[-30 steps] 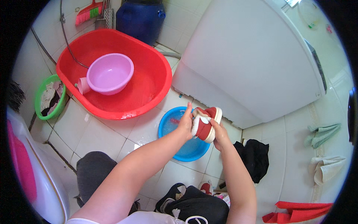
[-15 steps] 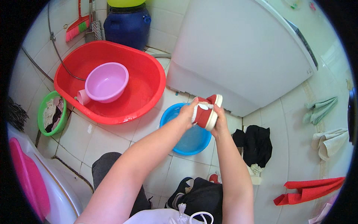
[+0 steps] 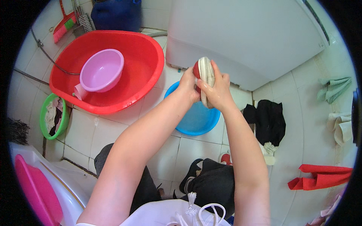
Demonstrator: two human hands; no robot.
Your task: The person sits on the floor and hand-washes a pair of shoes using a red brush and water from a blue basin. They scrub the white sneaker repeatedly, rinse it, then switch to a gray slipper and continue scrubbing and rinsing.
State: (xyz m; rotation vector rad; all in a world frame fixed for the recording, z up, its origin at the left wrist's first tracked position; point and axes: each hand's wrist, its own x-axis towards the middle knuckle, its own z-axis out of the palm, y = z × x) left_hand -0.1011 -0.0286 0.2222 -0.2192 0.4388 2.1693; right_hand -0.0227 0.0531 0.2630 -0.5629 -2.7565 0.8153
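A red shoe (image 3: 204, 72) stands on edge between two bare hands, above the near side of a white appliance and over a blue basin (image 3: 200, 122). The left hand (image 3: 189, 86) grips the upper, fingers partly hidden; the right hand (image 3: 218, 90) clasps the pale sole, thumb pressed against it. Tiny dark marks on the white appliance (image 3: 233, 37) are too small to read.

We look through one wide fisheye camera worn on the head, the left of a side-by-side pair, facing down and ahead. Our forearms (image 3: 160, 122) enter from the lower edge; our hands (image 3: 218, 91), just above centre, are nearer us than the tiled floor (image 3: 196, 155). Straight edges bend toward the dark rim.
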